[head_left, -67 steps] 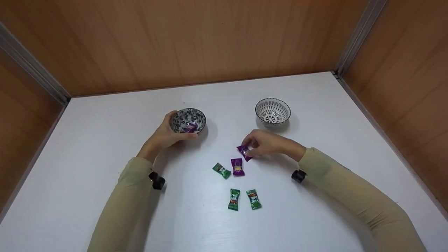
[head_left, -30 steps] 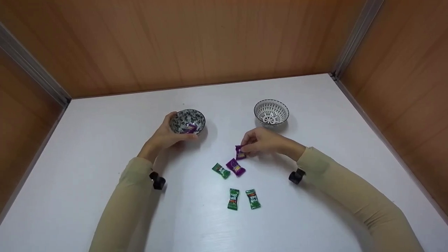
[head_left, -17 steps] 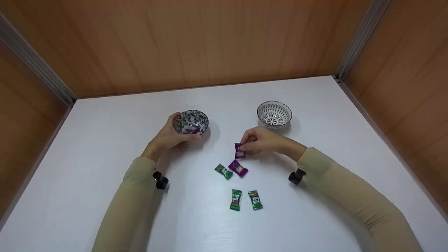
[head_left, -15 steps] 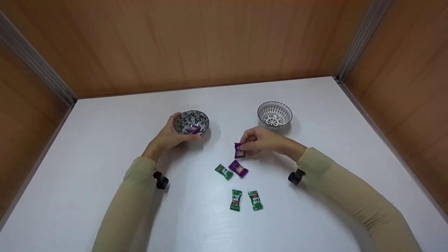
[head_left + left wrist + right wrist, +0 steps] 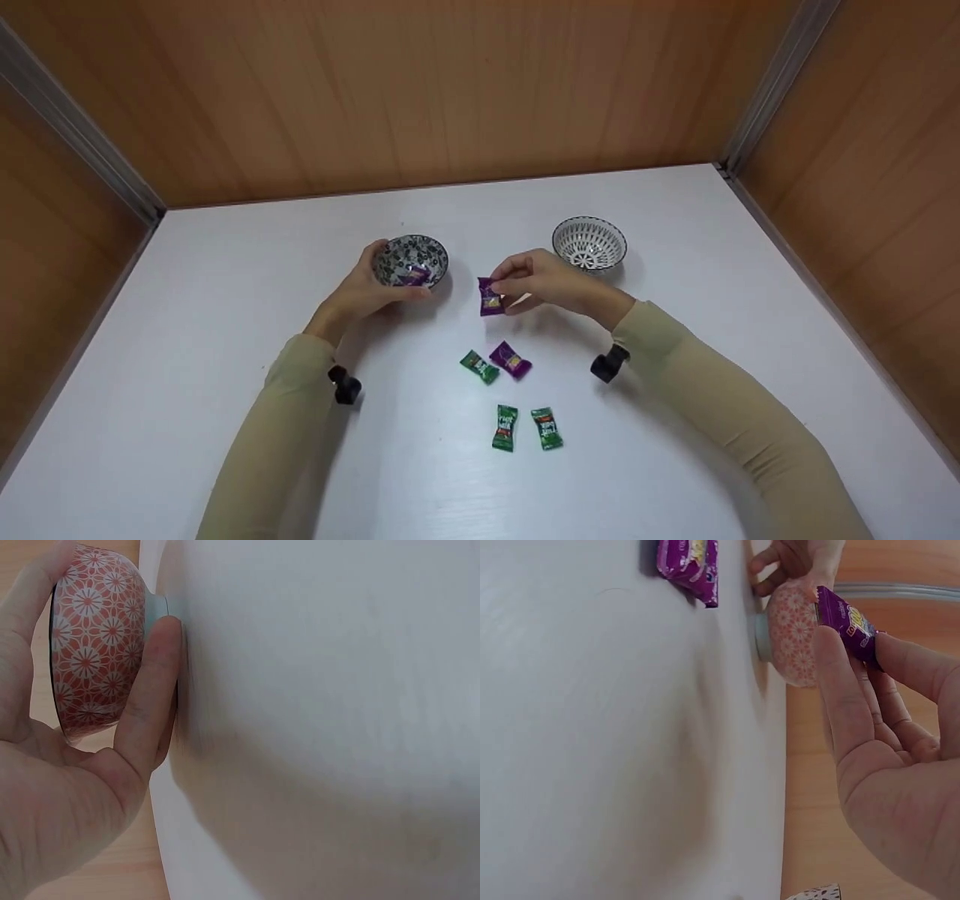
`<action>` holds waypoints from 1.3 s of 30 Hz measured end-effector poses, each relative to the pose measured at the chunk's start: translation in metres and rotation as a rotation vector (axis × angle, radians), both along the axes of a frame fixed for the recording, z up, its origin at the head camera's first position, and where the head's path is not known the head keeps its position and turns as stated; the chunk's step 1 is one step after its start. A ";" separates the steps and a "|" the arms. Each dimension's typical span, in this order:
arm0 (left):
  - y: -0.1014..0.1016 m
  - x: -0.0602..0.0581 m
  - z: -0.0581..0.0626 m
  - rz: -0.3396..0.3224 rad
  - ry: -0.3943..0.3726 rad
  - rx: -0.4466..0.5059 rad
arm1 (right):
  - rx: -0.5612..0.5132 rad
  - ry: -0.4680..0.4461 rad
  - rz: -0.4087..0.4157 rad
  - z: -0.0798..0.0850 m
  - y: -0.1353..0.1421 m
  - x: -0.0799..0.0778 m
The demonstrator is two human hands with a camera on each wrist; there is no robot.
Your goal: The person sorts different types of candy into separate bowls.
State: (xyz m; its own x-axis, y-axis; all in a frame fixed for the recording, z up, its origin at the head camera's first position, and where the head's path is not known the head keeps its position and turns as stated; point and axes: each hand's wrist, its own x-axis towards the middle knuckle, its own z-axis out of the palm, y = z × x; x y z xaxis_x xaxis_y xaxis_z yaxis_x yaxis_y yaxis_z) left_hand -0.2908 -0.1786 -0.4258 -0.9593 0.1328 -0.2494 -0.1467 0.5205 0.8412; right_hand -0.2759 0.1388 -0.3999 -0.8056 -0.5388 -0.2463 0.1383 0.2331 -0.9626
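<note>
Left hand (image 5: 360,292) grips the floral bowl (image 5: 394,256) toward the table's (image 5: 420,480) far edge; right hand (image 5: 546,280) pinches a purple candy (image 5: 490,303), best lowered inside before release.

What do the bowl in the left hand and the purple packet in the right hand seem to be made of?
The bowl looks like smooth glazed ceramic, judging by the soft sheen on its red patterned side, though plastic isn't ruled out. The purple packet seems to be glossy plastic film, perhaps foil-lined, given its shine and zigzag-cut end.
</note>
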 end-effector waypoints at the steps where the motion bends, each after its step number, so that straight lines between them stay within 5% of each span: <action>1: 0.000 0.000 0.000 0.003 0.002 -0.004 | -0.012 -0.006 -0.005 0.001 -0.002 -0.001; 23: 0.002 0.003 0.005 0.012 -0.017 0.003 | -0.170 -0.010 -0.166 0.019 -0.052 -0.026; 39: 0.008 0.006 0.004 -0.004 -0.016 0.000 | -0.102 0.028 -0.257 0.012 -0.089 -0.035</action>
State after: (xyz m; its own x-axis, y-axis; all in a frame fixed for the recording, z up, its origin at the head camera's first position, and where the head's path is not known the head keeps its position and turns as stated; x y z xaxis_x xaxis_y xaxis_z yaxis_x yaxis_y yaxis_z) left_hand -0.2844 -0.1705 -0.4220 -0.9547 0.1365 -0.2642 -0.1576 0.5210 0.8389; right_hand -0.3105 0.0501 -0.3883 -0.9248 -0.3366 -0.1771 0.1538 0.0949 -0.9835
